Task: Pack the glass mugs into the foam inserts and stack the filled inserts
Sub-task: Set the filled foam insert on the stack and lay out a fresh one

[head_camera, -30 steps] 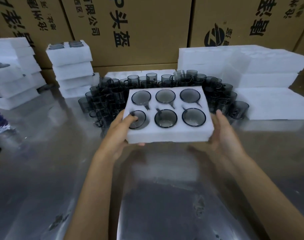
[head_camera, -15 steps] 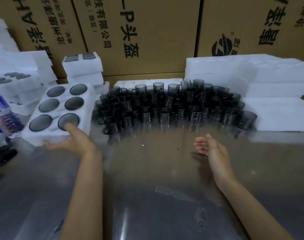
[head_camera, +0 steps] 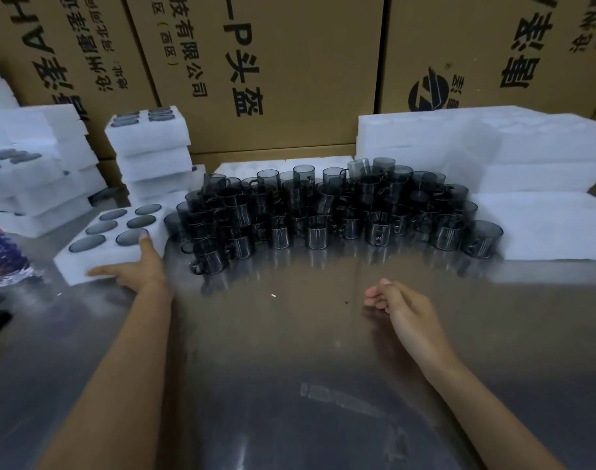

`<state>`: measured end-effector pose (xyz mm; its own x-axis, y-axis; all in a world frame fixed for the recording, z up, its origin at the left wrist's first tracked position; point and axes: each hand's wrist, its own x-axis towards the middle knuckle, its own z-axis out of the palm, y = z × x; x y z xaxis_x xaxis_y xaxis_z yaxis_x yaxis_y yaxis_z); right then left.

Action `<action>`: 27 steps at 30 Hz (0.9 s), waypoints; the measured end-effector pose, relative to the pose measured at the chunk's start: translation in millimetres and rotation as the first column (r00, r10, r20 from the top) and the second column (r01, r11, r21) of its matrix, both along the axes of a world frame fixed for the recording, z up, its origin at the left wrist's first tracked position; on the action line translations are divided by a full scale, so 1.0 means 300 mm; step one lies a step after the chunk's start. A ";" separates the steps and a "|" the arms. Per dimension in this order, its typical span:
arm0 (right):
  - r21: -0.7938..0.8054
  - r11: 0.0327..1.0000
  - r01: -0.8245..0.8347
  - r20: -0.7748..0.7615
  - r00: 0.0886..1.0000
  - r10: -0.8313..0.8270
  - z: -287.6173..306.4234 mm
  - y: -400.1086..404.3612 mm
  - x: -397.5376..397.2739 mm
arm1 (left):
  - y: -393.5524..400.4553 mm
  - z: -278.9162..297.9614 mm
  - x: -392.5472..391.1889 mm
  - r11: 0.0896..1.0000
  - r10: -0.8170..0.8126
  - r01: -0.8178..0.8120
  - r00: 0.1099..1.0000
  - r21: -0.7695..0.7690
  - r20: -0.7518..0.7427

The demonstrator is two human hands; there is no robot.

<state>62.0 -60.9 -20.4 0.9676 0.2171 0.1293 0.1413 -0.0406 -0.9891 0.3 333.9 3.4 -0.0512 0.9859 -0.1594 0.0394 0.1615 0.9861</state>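
A rectangular white foam insert (head_camera: 86,262), its six round sockets each holding a smoked-glass mug, lies flat on the reflective metal table (head_camera: 289,368) at the left; the left hand (head_camera: 137,271) grips its near right corner, thumb over the top face, fingers along the front edge. The right hand (head_camera: 405,308) hovers above the table centre-right, fingers loosely curled, holding nothing. Loose dark cylindrical glass mugs (head_camera: 323,205) cluster behind in an arc, flanked by stacked filled inserts (head_camera: 150,154) on the left, plain foam slabs (head_camera: 493,147) on the right, and printed cardboard cartons (head_camera: 289,62) behind.
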 end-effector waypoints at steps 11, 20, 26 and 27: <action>-0.050 0.999 0.003 0.033 0.999 -0.001 0.010 0.024 -0.026 | 0.124 0.050 0.045 0.971 -0.232 0.197 0.906 -0.132 -0.355; -0.080 0.997 -0.011 0.040 0.999 0.015 0.013 0.016 -0.014 | 0.044 -0.010 0.051 0.980 -0.182 0.193 0.963 0.038 -0.200; -0.038 0.999 -0.013 -0.010 1.000 0.012 0.025 0.004 -0.016 | -0.110 -0.010 0.044 0.981 -0.081 0.084 0.996 0.176 -0.021; -0.012 1.000 -0.007 -0.030 1.000 0.007 0.026 0.004 -0.016 | -0.129 -0.004 0.037 0.984 -0.086 0.084 0.996 0.157 0.001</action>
<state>57.2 -59.7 -12.7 0.9695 0.2250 0.0977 0.1119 -0.0513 -0.9924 11.4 295.1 2.1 0.0344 0.9994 -0.0023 0.0386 0.0010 0.9993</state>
